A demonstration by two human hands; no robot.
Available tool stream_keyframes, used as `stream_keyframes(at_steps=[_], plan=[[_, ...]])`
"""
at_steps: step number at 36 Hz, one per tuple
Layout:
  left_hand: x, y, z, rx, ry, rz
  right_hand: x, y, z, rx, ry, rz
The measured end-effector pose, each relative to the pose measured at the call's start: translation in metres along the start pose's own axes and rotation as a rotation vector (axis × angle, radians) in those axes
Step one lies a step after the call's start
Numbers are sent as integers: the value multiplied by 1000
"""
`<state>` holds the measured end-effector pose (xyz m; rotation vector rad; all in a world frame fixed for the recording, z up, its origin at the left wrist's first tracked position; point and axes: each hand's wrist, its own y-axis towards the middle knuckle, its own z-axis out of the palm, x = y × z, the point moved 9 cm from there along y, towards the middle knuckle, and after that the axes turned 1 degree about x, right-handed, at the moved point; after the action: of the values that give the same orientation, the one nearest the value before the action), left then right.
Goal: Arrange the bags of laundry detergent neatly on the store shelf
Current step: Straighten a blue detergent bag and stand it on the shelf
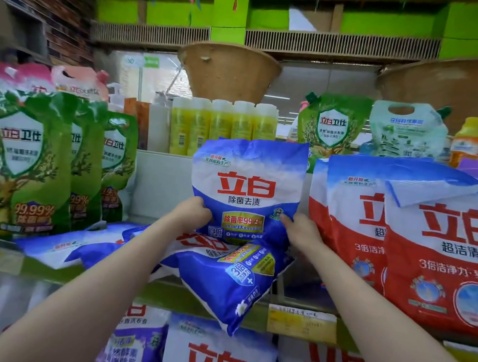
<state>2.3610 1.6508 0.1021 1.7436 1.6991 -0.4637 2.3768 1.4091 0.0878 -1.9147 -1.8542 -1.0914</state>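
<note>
Both hands gripped one blue-and-white detergent bag (247, 187) by its lower corners, the left hand (196, 213) closed on the left corner and the right hand (300, 230) closed on the right, fingers wrapped behind the plastic and thumbs in front. That bag stood upright at the middle of the shelf (161, 290), its base just above a heap of matching blue bags.

Largest in the scene was the row of red-and-white detergent bags (436, 260), which stood upright on the right, close beside the right wrist; the nearest one had its top corner folded over. On the left stood a row of green detergent bags (30, 164), upright and overlapping one another, with pink pouches (33, 79) behind them.

Below the held bag lay the fallen blue bags (222, 273), flat and askew; the nearest one hung over the front edge of the shelf. One more blue bag (57, 245) lay flat toward the left, near the green row.

On the lower shelf stood further blue-and-white bags (219, 358) and a purple bag (129, 346).

Farther back were yellow bottles (222, 129), a green pouch (330, 128) and a pale pouch with a handle hole (402, 130).

A yellow price tag (302, 323) was fixed to the shelf edge under the right forearm.
</note>
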Motion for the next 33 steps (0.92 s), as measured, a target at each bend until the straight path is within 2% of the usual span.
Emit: stream_keyframes(at_steps=[5,8,14,16,19,20,23,29,33], plan=[[-6,7,-14,-40,-98,47,8,4,-10,-94,-10,38],[-6,9,-7,6,-20,71,4,6,-7,-115,23,55],[-10,1,-1,9,129,128,1,-2,-5,-127,268,106],[-10,-3,0,25,163,123,6,-8,3,-64,207,80],[-10,-10,2,66,241,108,25,-28,25,183,-114,-37],[-10,-13,2,75,266,108,33,-35,31,260,-155,-71],[-13,-23,1,91,292,120,44,-47,43,452,-64,-98],[-3,-36,-18,31,326,119,41,-35,55,548,-31,-23],[16,-41,-38,-1,397,37,48,-41,57,648,-83,39]])
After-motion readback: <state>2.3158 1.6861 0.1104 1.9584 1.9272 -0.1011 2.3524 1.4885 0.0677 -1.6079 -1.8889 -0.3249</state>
